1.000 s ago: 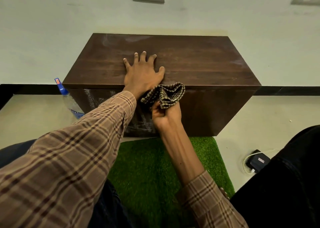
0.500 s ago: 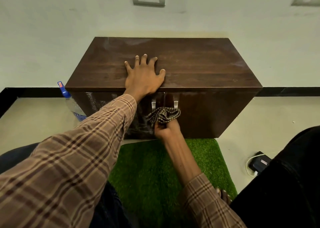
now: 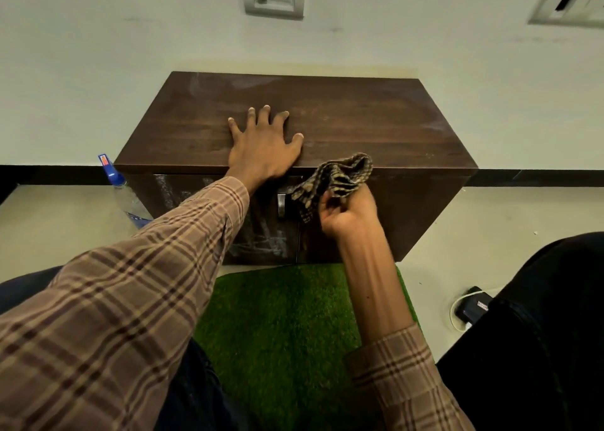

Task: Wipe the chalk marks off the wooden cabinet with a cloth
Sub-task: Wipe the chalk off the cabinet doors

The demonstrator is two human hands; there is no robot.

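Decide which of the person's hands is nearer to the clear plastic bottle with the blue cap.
Left. The left hand lies flat on the dark wooden cabinet top, closer to the clear plastic bottle with the blue cap. The right hand holds the checked cloth farther away.

Cabinet (image 3: pixel 359 126) against wall (image 3: pixel 98 70) – bottle (image 3: pixel 125 195) at its left end, mat (image 3: pixel 287 326) before it, charger (image 3: pixel 472 308) off right.

No readable txt showing anywhere; bottle (image 3: pixel 125 192) cap tag and the label on the black adapter (image 3: pixel 474 308) are both appearing too blurry/small to make out.
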